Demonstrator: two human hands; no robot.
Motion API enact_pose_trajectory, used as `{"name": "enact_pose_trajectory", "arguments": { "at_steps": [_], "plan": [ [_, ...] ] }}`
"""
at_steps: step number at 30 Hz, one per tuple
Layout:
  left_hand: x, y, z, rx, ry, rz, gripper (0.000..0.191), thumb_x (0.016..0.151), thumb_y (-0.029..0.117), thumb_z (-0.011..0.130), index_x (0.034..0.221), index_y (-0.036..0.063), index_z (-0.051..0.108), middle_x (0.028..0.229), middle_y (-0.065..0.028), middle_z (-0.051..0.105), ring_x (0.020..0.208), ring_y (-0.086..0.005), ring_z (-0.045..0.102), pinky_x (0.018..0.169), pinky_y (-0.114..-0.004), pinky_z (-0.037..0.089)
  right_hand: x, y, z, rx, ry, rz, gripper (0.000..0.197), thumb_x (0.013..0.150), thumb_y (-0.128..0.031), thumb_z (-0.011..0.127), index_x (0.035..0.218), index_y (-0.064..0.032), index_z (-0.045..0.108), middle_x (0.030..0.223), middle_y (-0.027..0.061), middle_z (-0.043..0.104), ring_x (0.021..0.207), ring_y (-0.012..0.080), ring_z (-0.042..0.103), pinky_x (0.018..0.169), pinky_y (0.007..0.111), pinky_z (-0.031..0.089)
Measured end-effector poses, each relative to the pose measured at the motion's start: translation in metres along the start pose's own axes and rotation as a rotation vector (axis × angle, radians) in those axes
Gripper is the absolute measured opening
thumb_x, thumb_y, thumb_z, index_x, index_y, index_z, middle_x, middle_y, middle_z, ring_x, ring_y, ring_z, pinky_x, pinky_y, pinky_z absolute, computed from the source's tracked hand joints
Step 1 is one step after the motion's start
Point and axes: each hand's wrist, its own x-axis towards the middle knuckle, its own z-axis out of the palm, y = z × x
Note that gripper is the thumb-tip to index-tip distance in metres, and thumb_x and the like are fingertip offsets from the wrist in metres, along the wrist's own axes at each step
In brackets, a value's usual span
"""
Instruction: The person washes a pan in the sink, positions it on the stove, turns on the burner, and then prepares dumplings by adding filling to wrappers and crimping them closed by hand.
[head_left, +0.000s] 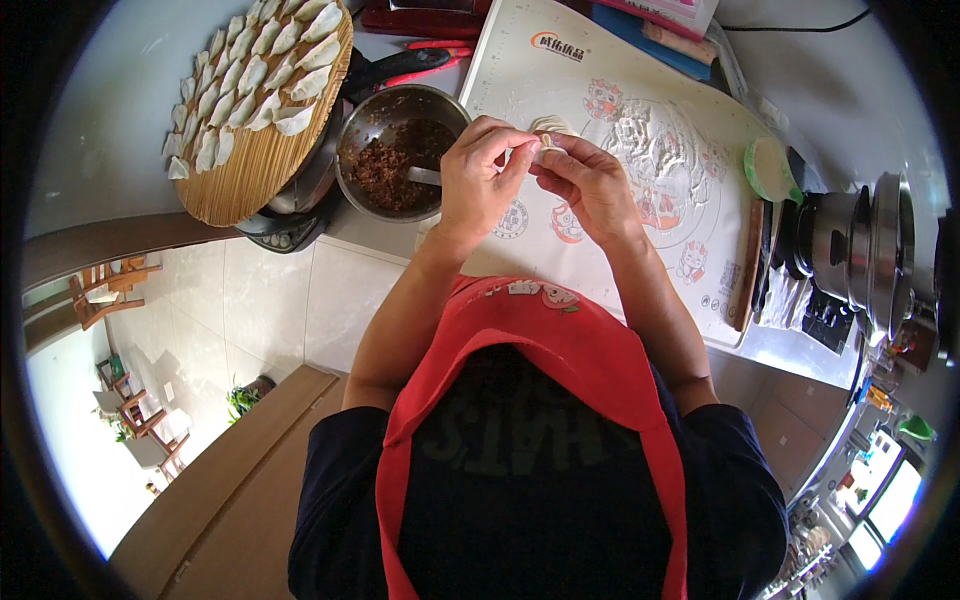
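Observation:
A small dumpling (550, 152) of pale dough is held up between my two hands, over the white pastry mat (525, 82). The thumb and forefinger of my left hand (480, 176) pinch its edge. My right hand (589, 180) grips it from the other side, and fingers cover much of it. Just behind the hands, a stack of round dough wrappers (553, 124) lies partly hidden on the mat. To the left of my left hand stands a metal bowl (352, 180) of brown minced filling (382, 176), with a flat utensil (424, 176) in it.
At the upper left, a round slatted tray (247, 176) carries rows of shaped dumplings (253, 75) above a cooker. Loose flour (652, 142) covers part of the mat. A green-rimmed bowl (769, 169), a wooden rolling pin (748, 266) and stacked metal pots (862, 247) are at the right.

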Motion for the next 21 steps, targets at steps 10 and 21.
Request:
{"name": "enact_pose_trajectory", "arguments": {
  "at_steps": [10,21],
  "plan": [
    [0.004,0.004,-0.005,-0.068,-0.055,0.007,0.026,0.071,0.007,0.068,0.097,0.0081,0.065,0.083,-0.0069,0.055,0.066,-0.0139,0.056,0.053,-0.025,0.045,-0.001,-0.007,0.003,-0.202,-0.031,-0.047,0.030,0.083,-0.010,0.056,0.110,0.0037,0.053,0.093,0.0083,0.061,0.084,0.0134,0.059,0.077,0.025,0.049],
    [-0.004,0.009,-0.002,-0.026,0.033,-0.009,0.008,0.073,0.004,0.065,0.081,0.0053,0.065,0.079,-0.0056,0.054,0.064,-0.0153,0.055,0.052,-0.025,0.045,-0.003,0.001,0.011,-0.245,-0.075,-0.082,0.033,0.083,-0.009,0.056,0.114,0.0007,0.050,0.096,0.0070,0.060,0.089,0.0132,0.057,0.078,0.026,0.048]
  ]
}}
